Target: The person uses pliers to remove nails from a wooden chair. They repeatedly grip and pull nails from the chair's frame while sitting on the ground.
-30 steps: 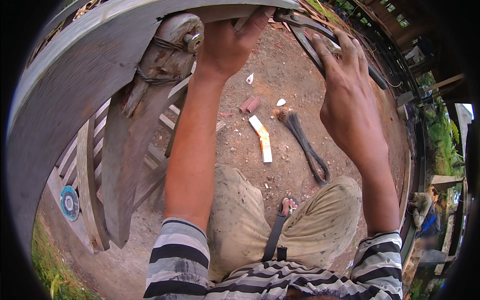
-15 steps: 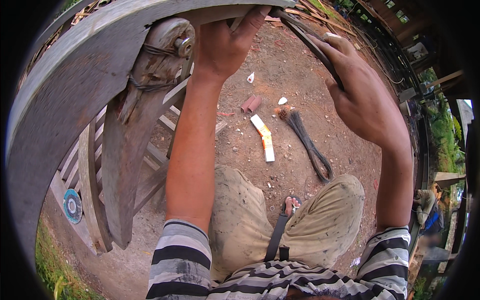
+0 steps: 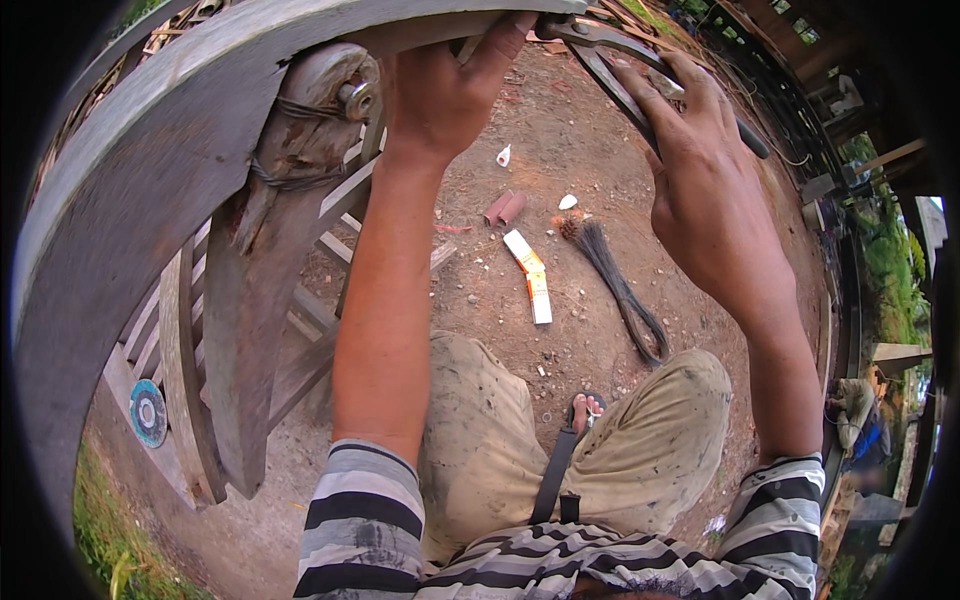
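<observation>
At the top, my left hand (image 3: pixel 440 105) is closed on the curved grey wooden beam (image 3: pixel 145 140), thumb on its underside edge and some fingers hidden. A long-handled cutting tool (image 3: pixel 600 75), like pincers, is in my right hand (image 3: pixel 710 180), with its head at the beam's end beside my left thumb. Under the beam's left part, a weathered wooden piece (image 3: pixel 305 140) is bound with dark wire and carries a metal bolt (image 3: pixel 356 102).
Wooden slats (image 3: pixel 180 370) and a blue-rimmed disc (image 3: pixel 147 413) are at left. On the dirt ground (image 3: pixel 480 280) lie white-orange packets (image 3: pixel 538 295), reddish tubes (image 3: pixel 505 208), small white objects (image 3: pixel 568 201) and a wire bundle (image 3: pixel 615 275). My bent knee (image 3: pixel 680 410) is below; timber (image 3: pixel 890 360) stands at right.
My right hand and forearm have shifted rightward since a second ago. The tool's handles drew together half a second ago and are apart again now. My left hand stays on the beam.
</observation>
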Demonstrator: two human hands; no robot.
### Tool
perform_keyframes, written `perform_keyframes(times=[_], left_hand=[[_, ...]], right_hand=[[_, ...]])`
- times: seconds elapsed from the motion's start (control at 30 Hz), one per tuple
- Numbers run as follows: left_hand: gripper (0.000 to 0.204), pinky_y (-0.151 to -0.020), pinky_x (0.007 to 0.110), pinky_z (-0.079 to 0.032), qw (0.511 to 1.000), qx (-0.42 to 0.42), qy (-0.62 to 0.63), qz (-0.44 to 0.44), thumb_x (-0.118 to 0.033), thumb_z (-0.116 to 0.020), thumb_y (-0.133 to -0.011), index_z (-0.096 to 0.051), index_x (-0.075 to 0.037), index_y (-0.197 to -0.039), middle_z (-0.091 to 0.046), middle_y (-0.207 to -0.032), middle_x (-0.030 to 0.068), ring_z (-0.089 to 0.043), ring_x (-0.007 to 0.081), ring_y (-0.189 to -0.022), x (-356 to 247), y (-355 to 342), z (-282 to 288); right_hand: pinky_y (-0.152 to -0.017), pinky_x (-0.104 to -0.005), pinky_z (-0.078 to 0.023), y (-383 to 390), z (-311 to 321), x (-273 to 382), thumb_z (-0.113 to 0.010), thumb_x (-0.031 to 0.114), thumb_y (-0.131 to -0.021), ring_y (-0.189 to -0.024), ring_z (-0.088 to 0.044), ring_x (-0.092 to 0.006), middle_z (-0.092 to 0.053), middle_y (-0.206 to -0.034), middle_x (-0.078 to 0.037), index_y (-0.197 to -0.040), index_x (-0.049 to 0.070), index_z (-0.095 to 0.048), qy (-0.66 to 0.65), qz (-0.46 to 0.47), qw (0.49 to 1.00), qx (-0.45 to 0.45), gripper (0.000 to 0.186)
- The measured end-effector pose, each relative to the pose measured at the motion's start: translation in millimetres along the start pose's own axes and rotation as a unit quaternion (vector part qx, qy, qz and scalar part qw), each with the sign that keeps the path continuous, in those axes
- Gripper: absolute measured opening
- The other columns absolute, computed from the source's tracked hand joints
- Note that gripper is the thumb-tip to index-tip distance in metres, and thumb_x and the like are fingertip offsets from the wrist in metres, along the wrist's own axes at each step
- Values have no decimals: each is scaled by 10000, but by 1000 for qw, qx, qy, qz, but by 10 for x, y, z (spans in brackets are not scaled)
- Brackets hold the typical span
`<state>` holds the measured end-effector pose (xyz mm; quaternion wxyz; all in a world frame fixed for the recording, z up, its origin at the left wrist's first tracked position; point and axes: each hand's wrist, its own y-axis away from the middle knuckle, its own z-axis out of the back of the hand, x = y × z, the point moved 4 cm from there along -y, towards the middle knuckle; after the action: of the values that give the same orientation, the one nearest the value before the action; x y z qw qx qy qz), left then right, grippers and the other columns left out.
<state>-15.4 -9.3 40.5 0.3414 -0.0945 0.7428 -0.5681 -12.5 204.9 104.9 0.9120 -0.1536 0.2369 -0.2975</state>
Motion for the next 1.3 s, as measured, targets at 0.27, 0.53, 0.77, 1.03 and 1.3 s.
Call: perform_keyframes(times=[0.27, 0.53, 0.77, 1.03, 1.3], left_hand=[[201, -874, 397, -531, 999, -3, -46, -17, -107, -680, -988, -732, -8, -1155, -755, -1045, 134, -709, 269, -974, -17, 2, 70], [205, -887, 400, -529, 1000, -2, -9, -20, -91, -675, -988, -727, -3, -1166, -752, -1071, 126, -704, 263, -996, 19, 8, 32], [197, -869, 392, -528, 999, 17, -40, 7, -91, -679, -983, -726, 0, -1151, -749, -1029, 127, -706, 261, -961, -31, -1, 41], [189, -860, 385, -531, 1000, 17, 3, 18, -99, -674, -990, -723, 3, -1141, -748, -1023, 127, -706, 258, -960, -29, -3, 27], [201, -869, 387, -540, 1000, -1, 10, 17, -84, -677, -992, -708, 5, -1169, -743, -1058, 124, -703, 246, -981, 28, 27, 34]], right_hand=[[-1134, -496, -421, -28, 43, 77, -575, -72, -870, -1358, -496, -415, -479, -1470, -251, -1496, 70, -520, 3, -3, 1000, 1, 644], [-1086, -478, -455, -150, 112, -255, -611, -8, -891, -1264, -571, -387, -563, -1364, -236, -1461, 33, -549, -229, -19, 959, 165, 575], [-1152, -496, -400, -2, 79, 105, -578, -15, -954, -1411, -442, -430, -435, -1523, -244, -1523, 107, -497, 22, 30, 999, -31, 587], [-1138, -477, -415, -18, 135, 127, -607, 2, -943, -1368, -481, -416, -469, -1481, -238, -1502, 103, -522, -1, -8, 1000, 11, 574], [-958, -418, -483, -186, 210, -347, -694, 203, -937, -1071, -637, -341, -666, -1121, -195, -1429, 44, -594, -291, -73, 929, 216, 527]])
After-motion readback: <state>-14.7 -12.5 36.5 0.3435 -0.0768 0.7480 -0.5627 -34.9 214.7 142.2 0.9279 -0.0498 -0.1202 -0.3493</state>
